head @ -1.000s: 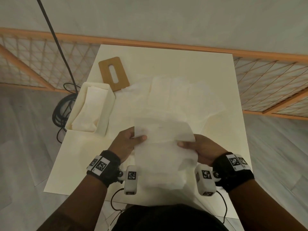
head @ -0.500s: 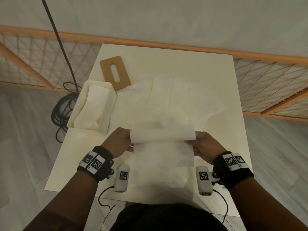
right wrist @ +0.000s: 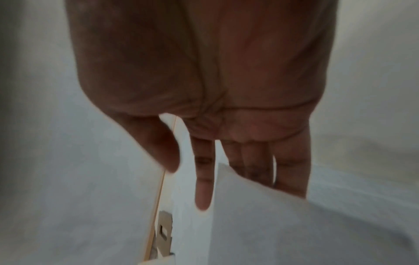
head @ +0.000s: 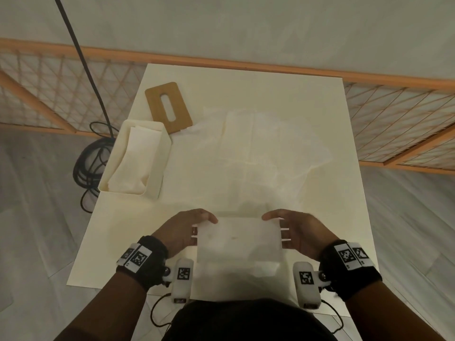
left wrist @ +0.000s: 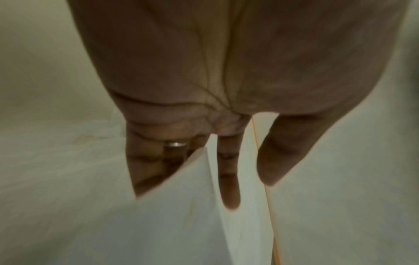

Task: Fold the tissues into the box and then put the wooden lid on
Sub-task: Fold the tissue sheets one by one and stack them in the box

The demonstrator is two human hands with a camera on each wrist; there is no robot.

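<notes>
- Lower centre of frame: left hand (head: 183, 231) and right hand (head: 299, 233), fingers straight, carry folded tissue (head: 238, 238) between them.
- Box (head: 157, 166) lies upper left, long axis running away; left hand nearer.

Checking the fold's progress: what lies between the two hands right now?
In the head view, a folded tissue spans the gap between the left hand and right hand; straight fingers support each side from below.

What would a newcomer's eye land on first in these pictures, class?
First, the two hands, left hand and right hand, holding a folded white tissue between them at the table's near edge. Next, the brown wooden lid lying flat at the far left, beside the open box with tissues inside.
</notes>
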